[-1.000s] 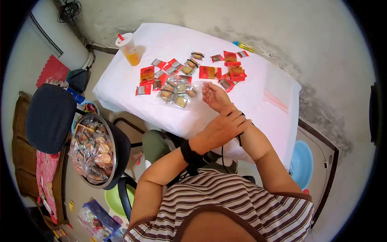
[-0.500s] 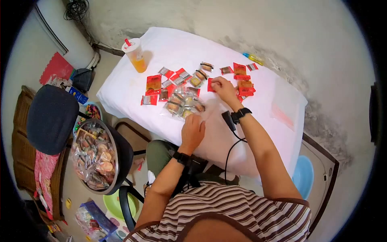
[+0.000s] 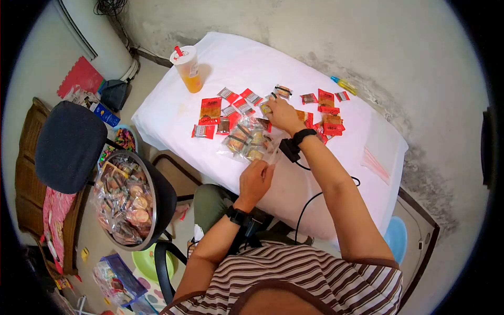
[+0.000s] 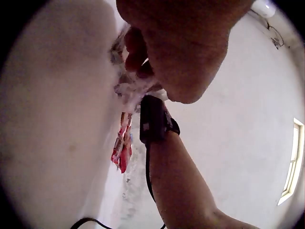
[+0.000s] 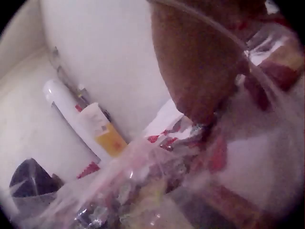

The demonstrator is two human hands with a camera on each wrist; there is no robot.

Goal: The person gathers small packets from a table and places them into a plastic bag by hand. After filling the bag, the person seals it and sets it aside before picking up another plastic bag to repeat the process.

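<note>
A clear plastic bag (image 3: pixel 240 138) of wrapped pastries lies near the table's front edge. My left hand (image 3: pixel 256 181) is at the bag's near side, its fingers curled on the clear plastic (image 4: pixel 131 90) in the left wrist view. Over the middle of the table, my right hand (image 3: pixel 285 116) reaches down with its fingertips right at a small wrapped yellow pastry (image 3: pixel 266 108); whether they pinch it I cannot tell. Another wrapped pastry (image 3: pixel 283 92) lies just beyond. Part of a red packet (image 3: pixel 304 117) shows beside the right hand.
Red snack packets (image 3: pixel 210 110) lie left of the hands, with more red packets (image 3: pixel 333 125) to the right. A cup of orange drink (image 3: pixel 188 71) stands at the back left. A large bowl of wrapped pastries (image 3: pixel 126 205) is left of the table. A black cable (image 3: pixel 298 210) hangs from the right wrist.
My right hand left the left wrist, went to a red packet, then moved left to the wrapped pastries. The left hand came down to the bag's near side. The view shifted slightly.
</note>
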